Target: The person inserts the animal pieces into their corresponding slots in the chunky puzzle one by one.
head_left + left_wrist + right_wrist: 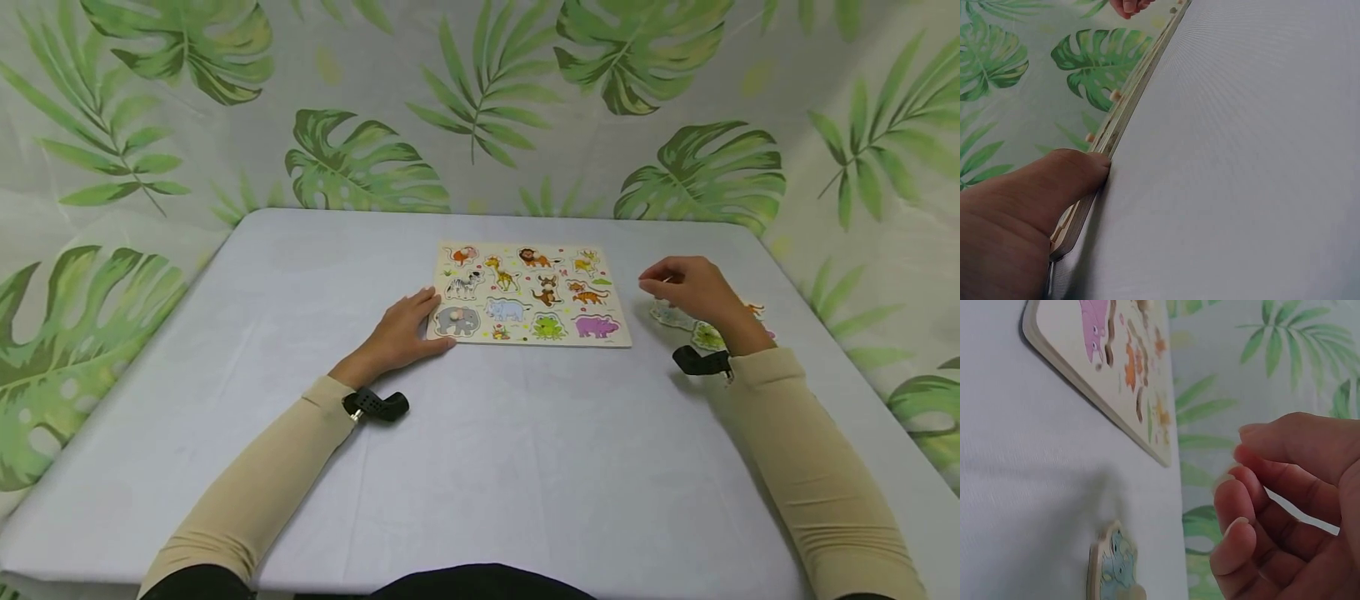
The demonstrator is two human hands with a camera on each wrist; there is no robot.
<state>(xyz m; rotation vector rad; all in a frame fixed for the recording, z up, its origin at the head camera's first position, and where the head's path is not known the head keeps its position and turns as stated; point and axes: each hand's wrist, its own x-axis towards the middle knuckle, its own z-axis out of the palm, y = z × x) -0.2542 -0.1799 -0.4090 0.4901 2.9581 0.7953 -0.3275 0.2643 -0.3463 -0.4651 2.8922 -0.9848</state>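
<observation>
A wooden animal puzzle board (528,293) lies flat in the middle of the table, with several animal pieces set in it. My left hand (408,325) rests on the table with its fingers straight at the board's near left corner. Its thumb (1060,184) presses against the board's edge (1119,122). To the right of the board, my right hand (678,285) hovers over loose pieces (707,336). Its fingers (1254,512) are loosely curled and nothing shows between them. A loose piece with a blue animal (1113,569) lies on the table just below that hand.
A pale cloth covers the table (480,467), and a leaf-print curtain (480,100) hangs behind and at both sides. More loose pieces (753,309) lie beyond my right wrist, near the table's right edge.
</observation>
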